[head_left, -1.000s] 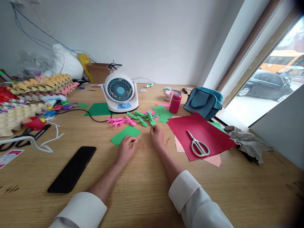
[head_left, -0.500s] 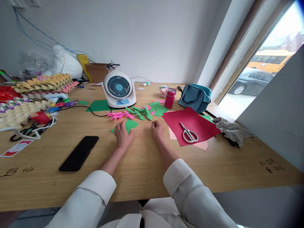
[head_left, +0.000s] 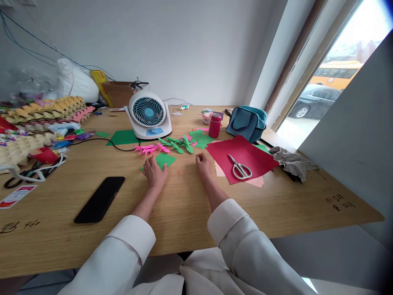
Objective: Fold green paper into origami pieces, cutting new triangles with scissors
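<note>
My left hand (head_left: 154, 172) rests palm down on a green paper piece (head_left: 167, 159), thumb apart from the fingers, and covers its left part. On the bare wood to the right, my right hand (head_left: 204, 164) is closed with its fingers curled in. Whether something small is inside it I cannot see. Just beyond the hands lie pink paper cutouts (head_left: 151, 149) and green paper cutouts (head_left: 178, 144), bunched together. White-handled scissors (head_left: 241, 169) lie on red paper sheets (head_left: 250, 153) to the right of my right hand, with pale pink paper (head_left: 256, 181) poking out beneath.
A black phone (head_left: 100, 200) lies left of my left arm. A white fan (head_left: 149, 119) stands behind the cutouts, its cable running left. Farther right are a red bottle (head_left: 215, 125), a blue bag (head_left: 247, 123) and a grey cloth (head_left: 291, 159). Egg trays (head_left: 27, 147) fill the far left.
The camera view has shifted slightly, so most things on the table sit a little farther left. Both hands keep nearly the same pose, the left one still on the green paper.
</note>
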`<state>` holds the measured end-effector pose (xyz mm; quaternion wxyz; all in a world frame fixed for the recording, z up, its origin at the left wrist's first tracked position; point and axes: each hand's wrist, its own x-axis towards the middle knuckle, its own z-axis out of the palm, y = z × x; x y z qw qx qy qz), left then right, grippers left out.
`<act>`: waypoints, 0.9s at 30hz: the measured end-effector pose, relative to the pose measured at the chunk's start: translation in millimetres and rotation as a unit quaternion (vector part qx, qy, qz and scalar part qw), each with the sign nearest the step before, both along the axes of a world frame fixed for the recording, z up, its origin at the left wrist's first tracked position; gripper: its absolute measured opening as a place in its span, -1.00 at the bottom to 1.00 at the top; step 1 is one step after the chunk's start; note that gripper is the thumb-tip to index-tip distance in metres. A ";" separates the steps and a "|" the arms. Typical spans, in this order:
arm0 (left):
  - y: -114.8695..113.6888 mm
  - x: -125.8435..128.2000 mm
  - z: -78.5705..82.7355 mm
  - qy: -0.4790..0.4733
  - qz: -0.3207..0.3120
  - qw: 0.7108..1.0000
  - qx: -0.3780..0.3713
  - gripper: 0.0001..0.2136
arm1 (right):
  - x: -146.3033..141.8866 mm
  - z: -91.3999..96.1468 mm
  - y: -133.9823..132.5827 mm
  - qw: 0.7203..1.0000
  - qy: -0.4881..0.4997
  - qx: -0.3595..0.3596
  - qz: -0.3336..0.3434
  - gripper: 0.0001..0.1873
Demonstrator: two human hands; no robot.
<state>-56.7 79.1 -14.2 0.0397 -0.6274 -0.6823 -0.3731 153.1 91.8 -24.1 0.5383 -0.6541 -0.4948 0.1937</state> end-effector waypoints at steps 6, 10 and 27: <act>-1.2 2.5 1.7 0.040 -0.014 0.999 -0.005 -0.46 | 0.6 1.2 -0.4 1.000 0.006 0.003 -0.012 -0.83; -3.7 6.5 3.2 0.083 -0.064 0.995 -0.011 -0.47 | 3.7 2.1 -4.9 1.000 0.008 0.000 -0.016 -0.84; 1.8 -0.1 6.7 0.055 0.006 0.997 -0.062 -0.55 | 53.9 -3.4 -78.4 0.991 -0.015 0.016 0.131 -0.87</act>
